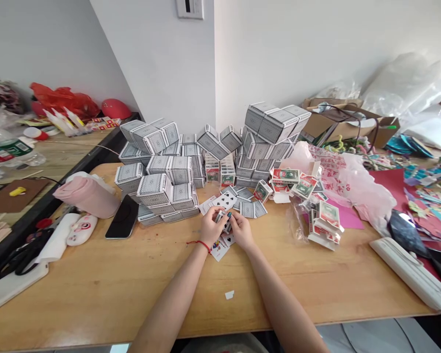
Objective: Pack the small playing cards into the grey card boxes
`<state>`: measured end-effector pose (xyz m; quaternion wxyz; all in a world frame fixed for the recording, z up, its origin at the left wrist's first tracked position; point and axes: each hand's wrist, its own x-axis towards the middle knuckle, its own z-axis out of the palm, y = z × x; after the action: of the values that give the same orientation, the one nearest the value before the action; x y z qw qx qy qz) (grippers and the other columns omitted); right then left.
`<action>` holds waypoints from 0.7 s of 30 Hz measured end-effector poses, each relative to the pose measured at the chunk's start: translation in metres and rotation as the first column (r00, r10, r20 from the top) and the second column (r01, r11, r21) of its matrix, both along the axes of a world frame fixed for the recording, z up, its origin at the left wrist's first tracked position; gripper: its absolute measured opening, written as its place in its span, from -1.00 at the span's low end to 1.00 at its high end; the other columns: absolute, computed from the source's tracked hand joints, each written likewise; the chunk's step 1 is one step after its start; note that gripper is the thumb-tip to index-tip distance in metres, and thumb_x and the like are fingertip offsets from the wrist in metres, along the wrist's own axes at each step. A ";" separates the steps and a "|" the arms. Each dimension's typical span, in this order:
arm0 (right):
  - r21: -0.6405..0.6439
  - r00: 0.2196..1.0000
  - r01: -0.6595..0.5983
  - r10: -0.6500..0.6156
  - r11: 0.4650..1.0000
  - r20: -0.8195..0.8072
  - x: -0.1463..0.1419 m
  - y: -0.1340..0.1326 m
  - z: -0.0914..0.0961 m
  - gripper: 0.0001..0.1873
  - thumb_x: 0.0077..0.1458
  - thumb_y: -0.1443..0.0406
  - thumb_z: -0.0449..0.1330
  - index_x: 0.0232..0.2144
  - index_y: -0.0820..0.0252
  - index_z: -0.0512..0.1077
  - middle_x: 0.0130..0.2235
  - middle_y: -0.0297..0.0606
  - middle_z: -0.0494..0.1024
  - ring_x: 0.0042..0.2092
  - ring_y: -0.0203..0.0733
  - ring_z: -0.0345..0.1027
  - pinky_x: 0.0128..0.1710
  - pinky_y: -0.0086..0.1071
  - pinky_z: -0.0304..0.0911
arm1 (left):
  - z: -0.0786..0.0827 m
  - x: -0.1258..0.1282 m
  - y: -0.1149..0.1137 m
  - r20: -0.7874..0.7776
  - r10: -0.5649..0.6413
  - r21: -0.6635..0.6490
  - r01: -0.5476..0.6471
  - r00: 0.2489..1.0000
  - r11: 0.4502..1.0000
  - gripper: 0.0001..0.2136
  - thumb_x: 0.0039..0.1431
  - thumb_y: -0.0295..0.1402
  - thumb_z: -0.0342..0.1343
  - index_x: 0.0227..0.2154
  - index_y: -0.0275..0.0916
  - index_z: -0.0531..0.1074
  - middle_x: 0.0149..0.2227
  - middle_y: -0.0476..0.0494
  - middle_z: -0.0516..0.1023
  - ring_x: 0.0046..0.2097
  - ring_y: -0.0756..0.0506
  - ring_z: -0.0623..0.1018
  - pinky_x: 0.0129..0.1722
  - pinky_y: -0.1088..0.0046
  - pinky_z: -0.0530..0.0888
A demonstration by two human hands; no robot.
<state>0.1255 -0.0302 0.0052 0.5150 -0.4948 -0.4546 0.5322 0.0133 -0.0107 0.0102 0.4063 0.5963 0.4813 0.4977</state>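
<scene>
Both hands meet low over the middle of the table, with playing cards (226, 227) between their fingers. My left hand (210, 229), a red cord at its wrist, has its fingers closed round the cards. From the other side my right hand (241, 230) pinches the same cards; blue shows on a nail. Loose face-up cards (225, 199) lie just beyond the fingers, and a colourful picture card (219, 249) lies below them. Several grey-backed cards (253, 208) rest just right of the hands. The fingers hide part of the held cards.
Blocks built from grey-backed cards (154, 190) stack at the left, with another stack (268, 122) behind right. Opened card boxes (328, 218) and a plastic bag (356, 181) lie right. A phone (122, 217) and pink roll (88, 195) are left. A paper scrap (230, 294) lies in front.
</scene>
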 end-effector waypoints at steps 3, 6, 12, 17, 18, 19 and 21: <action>0.024 1.000 -0.010 0.010 1.000 -0.009 0.001 0.000 -0.001 -0.74 0.00 0.10 0.05 -0.48 0.17 0.31 -0.56 -0.36 0.31 -0.57 -0.30 0.24 -0.69 -0.47 0.23 | 0.000 -0.001 0.000 -0.111 -0.015 0.008 0.016 0.994 1.000 -0.81 -0.01 -0.25 0.05 -0.40 -0.28 0.40 -0.43 -0.09 0.48 -0.37 -0.03 0.44 -0.37 0.49 0.35; 0.007 0.994 -0.071 0.071 0.997 -0.082 0.000 0.000 -0.002 -0.76 0.00 0.11 0.04 -0.37 0.15 0.32 -0.47 -0.34 0.32 -0.51 -0.27 0.30 -0.65 -0.44 0.29 | 0.002 -0.001 -0.001 -0.145 0.008 0.022 -0.005 0.989 1.000 -0.79 0.02 -0.23 0.02 -0.45 -0.28 0.41 -0.48 -0.07 0.47 -0.41 -0.02 0.42 -0.40 0.51 0.34; -0.001 0.993 -0.093 0.093 0.996 -0.074 -0.001 0.000 -0.004 -0.75 -0.01 0.13 0.04 -0.34 0.15 0.35 -0.47 -0.34 0.35 -0.51 -0.25 0.33 -0.61 -0.38 0.32 | 0.000 -0.001 -0.002 -0.140 0.060 0.056 -0.053 0.988 0.997 -0.80 0.04 -0.24 0.00 -0.45 -0.26 0.42 -0.44 -0.10 0.50 -0.39 -0.03 0.44 -0.39 0.50 0.34; 0.088 0.994 -0.042 0.033 0.995 0.104 -0.002 0.001 -0.003 -0.77 0.00 0.19 0.01 -0.36 0.16 0.40 -0.55 -0.34 0.37 -0.55 -0.24 0.29 -0.57 -0.39 0.26 | -0.005 -0.001 -0.002 -0.156 0.124 0.060 -0.115 0.980 0.991 -0.80 0.06 -0.25 -0.02 -0.48 -0.26 0.42 -0.51 -0.07 0.47 -0.45 -0.01 0.41 -0.45 0.52 0.31; 0.134 0.989 -0.016 -0.004 0.991 0.147 -0.003 0.001 -0.003 -0.77 0.00 0.21 0.01 -0.38 0.16 0.41 -0.53 -0.32 0.40 -0.50 -0.22 0.30 -0.51 -0.38 0.26 | -0.006 -0.001 -0.002 -0.157 0.133 0.054 -0.126 0.979 0.991 -0.79 0.06 -0.25 -0.02 -0.50 -0.26 0.41 -0.53 -0.05 0.46 -0.47 0.00 0.39 -0.46 0.53 0.30; 0.174 0.983 0.009 -0.040 0.985 0.179 -0.004 0.002 -0.003 -0.78 -0.01 0.23 0.01 -0.40 0.16 0.43 -0.50 -0.30 0.43 -0.45 -0.20 0.30 -0.45 -0.37 0.26 | -0.006 -0.001 -0.002 -0.153 0.142 0.045 -0.136 0.978 0.990 -0.78 0.06 -0.24 -0.02 -0.51 -0.26 0.41 -0.55 -0.04 0.44 -0.49 0.00 0.38 -0.48 0.53 0.28; 0.211 0.975 0.033 -0.078 0.977 0.206 -0.005 0.002 -0.002 -0.77 -0.02 0.26 0.00 -0.42 0.15 0.45 -0.45 -0.29 0.46 -0.39 -0.18 0.30 -0.37 -0.35 0.24 | -0.006 0.000 -0.002 -0.128 0.159 0.027 -0.157 0.979 0.987 -0.77 0.05 -0.22 -0.02 -0.55 -0.26 0.40 -0.58 -0.01 0.41 -0.50 0.01 0.35 -0.50 0.54 0.27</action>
<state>0.1206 -0.0286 0.0037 0.5264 -0.5056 -0.5457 0.4116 0.0130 -0.0129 0.0044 0.3284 0.5907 0.5483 0.4925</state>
